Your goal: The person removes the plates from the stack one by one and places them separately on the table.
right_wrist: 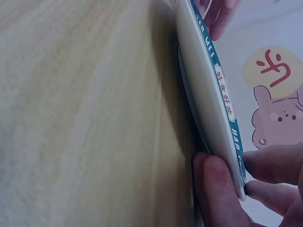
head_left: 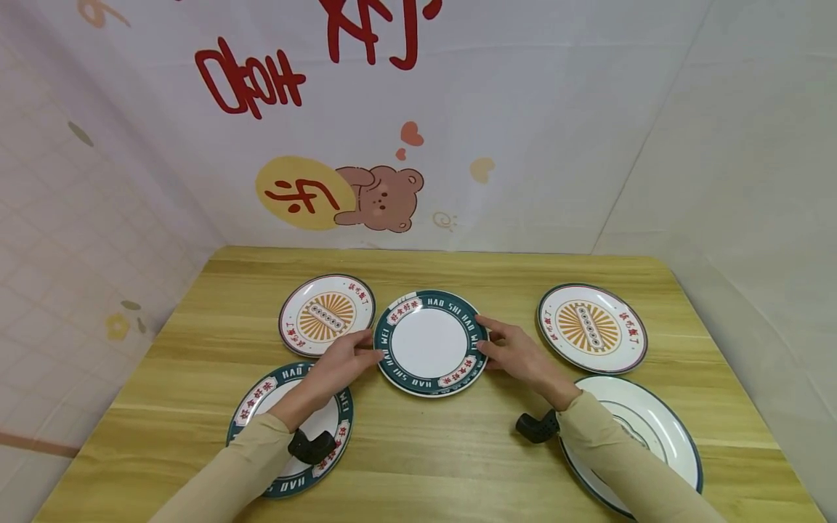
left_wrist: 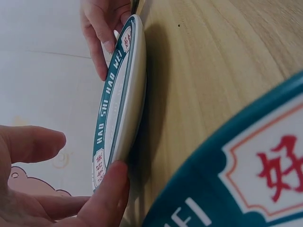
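A white plate with a green lettered rim (head_left: pixel 430 343) is in the middle of the head view. My right hand (head_left: pixel 519 356) pinches its right edge; in the right wrist view, fingers (right_wrist: pixel 220 184) lie against its underside and others at the top of the rim. A second thin edge shows beneath this plate there. My left hand (head_left: pixel 340 367) is at the plate's left edge with fairly straight fingers. In the left wrist view one fingertip (left_wrist: pixel 116 177) touches the outer rim, while another finger (left_wrist: pixel 38 143) stands away from it.
Sunburst-patterned plates lie at back left (head_left: pixel 327 314) and back right (head_left: pixel 592 328). Another green-rimmed plate (head_left: pixel 288 483) is under my left forearm, and a larger white plate (head_left: pixel 673 436) is under my right. Pale printed cloth (head_left: pixel 523 109) walls the wooden table (head_left: pixel 431 465).
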### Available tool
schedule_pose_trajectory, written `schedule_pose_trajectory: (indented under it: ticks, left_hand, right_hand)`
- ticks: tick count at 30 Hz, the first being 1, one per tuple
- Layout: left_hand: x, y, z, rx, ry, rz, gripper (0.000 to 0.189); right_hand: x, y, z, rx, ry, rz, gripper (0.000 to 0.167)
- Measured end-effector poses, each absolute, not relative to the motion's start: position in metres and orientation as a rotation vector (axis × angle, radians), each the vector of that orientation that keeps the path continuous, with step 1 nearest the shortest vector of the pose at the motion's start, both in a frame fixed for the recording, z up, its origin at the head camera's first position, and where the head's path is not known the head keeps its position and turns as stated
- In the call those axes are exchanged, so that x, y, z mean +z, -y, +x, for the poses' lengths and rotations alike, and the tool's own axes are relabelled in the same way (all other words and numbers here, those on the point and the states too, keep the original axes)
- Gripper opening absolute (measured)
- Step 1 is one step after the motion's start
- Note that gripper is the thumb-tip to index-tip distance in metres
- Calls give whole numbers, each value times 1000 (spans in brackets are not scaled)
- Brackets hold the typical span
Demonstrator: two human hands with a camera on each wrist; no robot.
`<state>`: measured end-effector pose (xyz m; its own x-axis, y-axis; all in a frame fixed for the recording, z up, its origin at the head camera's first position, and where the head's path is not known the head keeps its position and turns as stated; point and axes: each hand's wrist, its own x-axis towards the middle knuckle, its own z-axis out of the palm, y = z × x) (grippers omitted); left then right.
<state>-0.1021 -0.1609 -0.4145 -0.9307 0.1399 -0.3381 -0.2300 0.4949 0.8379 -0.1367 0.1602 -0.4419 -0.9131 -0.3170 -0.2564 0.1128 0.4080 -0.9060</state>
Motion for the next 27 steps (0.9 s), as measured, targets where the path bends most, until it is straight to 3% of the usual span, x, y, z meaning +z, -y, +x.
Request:
schedule_pose_trajectory:
  ticks: [27]
  left_hand:
    - [-427, 170, -108, 1795, -2089, -159, 51]
  right_hand:
    - [-442, -157, -138, -1541, -2218, -161, 49]
